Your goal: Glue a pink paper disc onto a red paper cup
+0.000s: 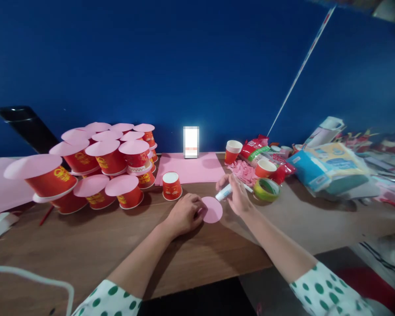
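Observation:
A pink paper circle (213, 210) lies on the wooden table in front of me. My left hand (185, 213) has its fingers curled together and closed on the circle's left edge. In my right hand (238, 197) is a white and pale blue glue stick (224, 193), its near end pointing down-left just above the circle's upper right edge. I cannot tell whether it touches the paper. Just beyond my left hand stands an upside-down red paper cup (171, 186) with a white base.
Several red cups topped with pink discs (107, 162) are stacked at the left. Behind sit pink sheets (191, 170) and a bright, blurred-out screen (191, 142). At the right are a yellow-green tape roll (257, 191), stacked cups (233, 153), pink paper scraps (242, 172) and a blue pack (311, 171).

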`<state>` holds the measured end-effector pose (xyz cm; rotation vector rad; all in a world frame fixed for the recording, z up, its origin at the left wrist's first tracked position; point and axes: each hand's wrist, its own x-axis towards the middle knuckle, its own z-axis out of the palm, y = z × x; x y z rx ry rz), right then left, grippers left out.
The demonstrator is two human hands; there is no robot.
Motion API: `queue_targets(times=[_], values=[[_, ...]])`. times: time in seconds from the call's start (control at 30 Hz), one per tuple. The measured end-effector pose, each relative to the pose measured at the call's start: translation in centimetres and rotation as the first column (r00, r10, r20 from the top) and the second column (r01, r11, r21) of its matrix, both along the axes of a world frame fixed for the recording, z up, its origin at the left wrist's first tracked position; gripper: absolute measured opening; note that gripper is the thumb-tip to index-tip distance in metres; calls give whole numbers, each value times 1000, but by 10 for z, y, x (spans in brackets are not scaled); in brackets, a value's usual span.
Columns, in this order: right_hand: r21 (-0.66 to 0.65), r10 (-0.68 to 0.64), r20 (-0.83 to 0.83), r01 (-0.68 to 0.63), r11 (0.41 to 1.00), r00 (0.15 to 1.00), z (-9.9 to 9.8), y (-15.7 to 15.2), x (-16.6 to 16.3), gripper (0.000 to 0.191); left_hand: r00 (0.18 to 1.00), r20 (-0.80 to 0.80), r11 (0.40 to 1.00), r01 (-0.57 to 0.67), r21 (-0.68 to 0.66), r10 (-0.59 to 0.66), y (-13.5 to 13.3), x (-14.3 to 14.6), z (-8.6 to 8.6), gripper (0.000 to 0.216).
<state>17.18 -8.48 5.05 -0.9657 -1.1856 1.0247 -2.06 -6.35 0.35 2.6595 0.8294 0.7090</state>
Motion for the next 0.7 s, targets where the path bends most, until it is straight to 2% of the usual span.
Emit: queue_targets(times=[0.07, 0.13, 0.3, 0.47, 0.57, 0.7], values=[[-88, 11, -231, -32, 996, 973, -15, 8, -3, 47, 1000, -5, 1000, -20, -1, 20, 0, 1, 0, 20], [-144, -7, -331, -43, 989, 944, -26, 12, -2, 46, 999, -9, 999, -34, -8, 34, 0, 1, 0, 18], [-231, -2, -434, -109, 967, 901, -35, 11, 3, 44, 1000, -29, 998, -1, -58, -1, -1, 3, 0, 24], [-336, -20, -611, -236, 912, 791, -37, 9, 2, 44, 999, -30, 994, 9, -113, -12, -1, 4, -2, 31], [-384, -31, -651, -293, 875, 759, -41, 12, 0, 39, 1000, -6, 987, 13, -158, -14, 0, 4, -4, 33], [-384, -8, -672, -339, 859, 741, -45, 16, 0, 36, 999, 25, 982, 33, -184, -29, 1, 3, -7, 28]])
